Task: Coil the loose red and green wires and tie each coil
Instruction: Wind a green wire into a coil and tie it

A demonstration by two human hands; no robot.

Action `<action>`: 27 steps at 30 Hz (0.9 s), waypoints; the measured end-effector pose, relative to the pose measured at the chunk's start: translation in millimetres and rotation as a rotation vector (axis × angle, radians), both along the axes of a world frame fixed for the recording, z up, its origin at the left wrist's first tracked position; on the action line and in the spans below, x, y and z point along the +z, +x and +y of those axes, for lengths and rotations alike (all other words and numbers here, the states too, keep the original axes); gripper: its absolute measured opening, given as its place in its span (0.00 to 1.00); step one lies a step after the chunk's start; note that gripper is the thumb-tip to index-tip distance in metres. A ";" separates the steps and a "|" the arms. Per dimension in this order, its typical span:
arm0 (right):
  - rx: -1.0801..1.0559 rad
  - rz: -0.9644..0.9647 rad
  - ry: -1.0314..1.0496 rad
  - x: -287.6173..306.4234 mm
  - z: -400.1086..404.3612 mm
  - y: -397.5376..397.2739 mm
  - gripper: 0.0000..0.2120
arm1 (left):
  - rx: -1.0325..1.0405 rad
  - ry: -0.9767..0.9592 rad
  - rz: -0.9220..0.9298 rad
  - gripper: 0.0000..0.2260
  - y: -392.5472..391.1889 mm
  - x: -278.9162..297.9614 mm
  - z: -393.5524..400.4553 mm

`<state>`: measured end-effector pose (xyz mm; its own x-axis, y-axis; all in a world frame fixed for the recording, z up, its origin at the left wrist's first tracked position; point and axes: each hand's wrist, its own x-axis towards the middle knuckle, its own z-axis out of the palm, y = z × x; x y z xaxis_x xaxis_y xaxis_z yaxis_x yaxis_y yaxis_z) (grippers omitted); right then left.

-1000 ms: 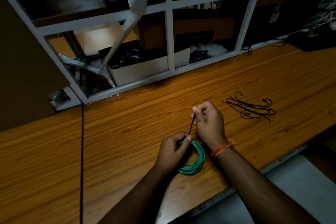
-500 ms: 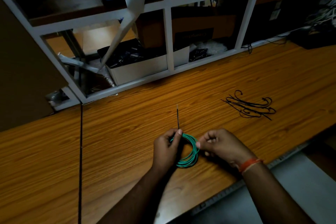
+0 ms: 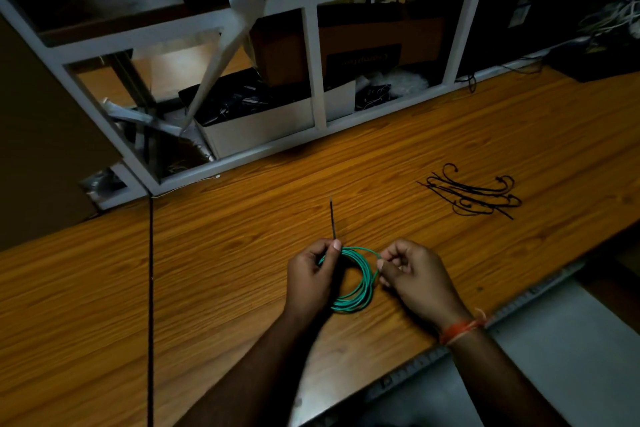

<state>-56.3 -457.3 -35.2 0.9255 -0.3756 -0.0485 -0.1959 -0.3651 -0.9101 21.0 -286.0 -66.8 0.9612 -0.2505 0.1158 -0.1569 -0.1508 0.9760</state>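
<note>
Head view, I see the round coil of thin green plastic wire (image 3: 360, 279) on the grained wooden bench (image 3: 225, 270), left hand (image 3: 311, 279) pinching its rim beside a stiff black tie (image 3: 332, 218), right hand (image 3: 414, 276) pinching the opposite edge.

This looks like a dim electrical workshop or assembly bench. A long wood-grain tabletop (image 3: 242, 253) runs beneath a white-framed shelf unit (image 3: 311, 45) stuffed with cardboard boxes (image 3: 363, 45) and an open white box (image 3: 263, 125) full of dark wiring. A bunch of black cable ties (image 3: 474, 194) lies loose on the tabletop, and tangled pale cables (image 3: 620, 10) pile up at the far right.
</note>
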 end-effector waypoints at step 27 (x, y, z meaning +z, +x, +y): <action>0.075 -0.051 -0.267 -10.1 44.0 7.1 0.32 | 0.090 -0.265 0.198 0.18 3.0 -3.7 1.1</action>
<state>-49.2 -413.3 -45.3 0.9498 -0.2996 0.0906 -0.1156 -0.6047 -0.7880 24.0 -285.0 -70.4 0.9884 -0.1497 -0.0252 0.0416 0.1073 0.9934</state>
